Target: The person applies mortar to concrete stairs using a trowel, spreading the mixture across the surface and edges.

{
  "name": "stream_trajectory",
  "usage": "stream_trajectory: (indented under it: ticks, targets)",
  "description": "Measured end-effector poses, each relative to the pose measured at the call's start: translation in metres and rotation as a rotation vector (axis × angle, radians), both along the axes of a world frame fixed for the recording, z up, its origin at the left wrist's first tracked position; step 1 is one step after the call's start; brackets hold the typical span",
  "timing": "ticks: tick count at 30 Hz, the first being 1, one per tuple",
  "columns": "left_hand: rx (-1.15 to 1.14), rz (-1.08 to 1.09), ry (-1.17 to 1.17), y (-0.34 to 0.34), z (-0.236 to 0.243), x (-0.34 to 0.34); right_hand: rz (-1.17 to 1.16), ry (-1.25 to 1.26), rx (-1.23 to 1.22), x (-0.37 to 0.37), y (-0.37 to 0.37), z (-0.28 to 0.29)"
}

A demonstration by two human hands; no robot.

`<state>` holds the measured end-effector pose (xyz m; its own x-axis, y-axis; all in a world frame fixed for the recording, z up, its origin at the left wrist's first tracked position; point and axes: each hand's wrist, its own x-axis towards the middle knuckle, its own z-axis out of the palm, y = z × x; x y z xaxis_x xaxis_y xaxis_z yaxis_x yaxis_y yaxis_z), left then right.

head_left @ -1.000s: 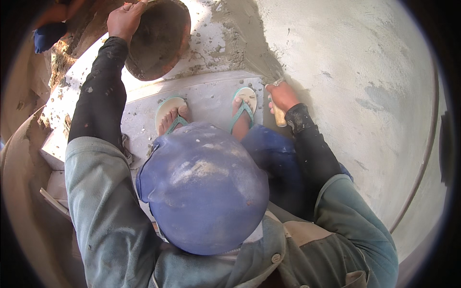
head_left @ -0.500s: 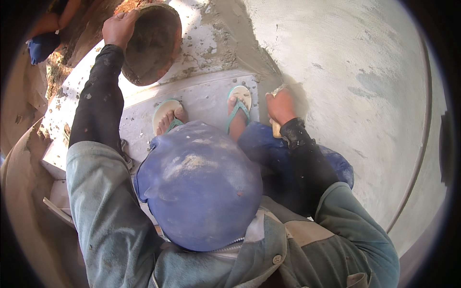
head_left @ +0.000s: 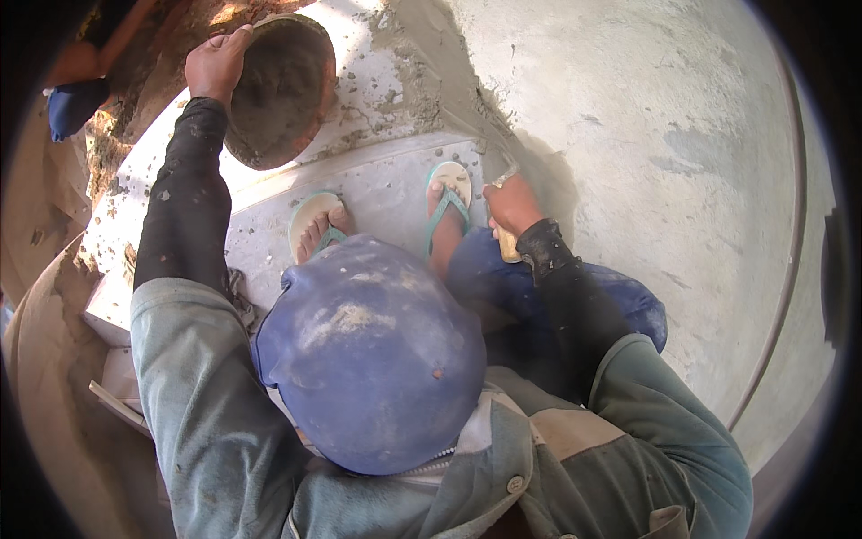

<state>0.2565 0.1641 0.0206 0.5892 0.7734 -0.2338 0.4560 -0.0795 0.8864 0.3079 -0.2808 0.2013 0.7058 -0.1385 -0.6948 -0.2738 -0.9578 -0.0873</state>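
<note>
At the far left, my left hand [head_left: 217, 65] grips the rim of a round, dark mortar pan [head_left: 280, 90]. The pan is tilted, its inside facing me and coated with grey mortar. My right hand [head_left: 516, 205] is closed around the wooden handle of a trowel [head_left: 508, 247]. Most of the trowel's blade is hidden by the hand. Beside that hand, a band of wet grey mortar [head_left: 440, 76] runs along the edge of the pale plastered surface [head_left: 646, 135].
My feet, in sandals [head_left: 451, 184], rest on a grey ledge [head_left: 260, 238] spotted with mortar bits. Another person's arm [head_left: 76, 63] shows at the upper left. A long thin pipe or cable [head_left: 796, 198] curves down the right side.
My right hand has drawn slightly left and toward me with the trowel. The pan in my left hand has shifted slightly toward me and left.
</note>
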Motion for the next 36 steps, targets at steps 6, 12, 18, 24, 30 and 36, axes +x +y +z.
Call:
stream_trajectory:
  ticks: [6, 12, 18, 24, 30, 36]
  targets:
    - [-0.004, -0.002, -0.042, 0.002, -0.001, -0.003, -0.322, -0.105, 0.13, -0.001, -0.002, -0.002]
    - [0.062, 0.004, -0.064, 0.0, -0.005, -0.002, -0.459, -0.169, 0.181, -0.041, 0.012, 0.006]
    - [0.011, -0.029, -0.003, 0.002, -0.007, 0.005, -0.304, -0.099, 0.192, -0.021, 0.003, -0.003]
    - [-0.043, 0.018, -0.066, -0.007, 0.004, 0.0, -0.536, -0.173, 0.254, -0.016, 0.017, -0.021]
    - [-0.03, 0.016, -0.078, -0.007, 0.011, -0.006, -0.349, -0.383, 0.149, -0.042, -0.016, -0.035]
    - [0.022, -0.049, -0.033, -0.004, 0.008, -0.003, 0.066, -0.523, 0.093, -0.057, -0.049, -0.067]
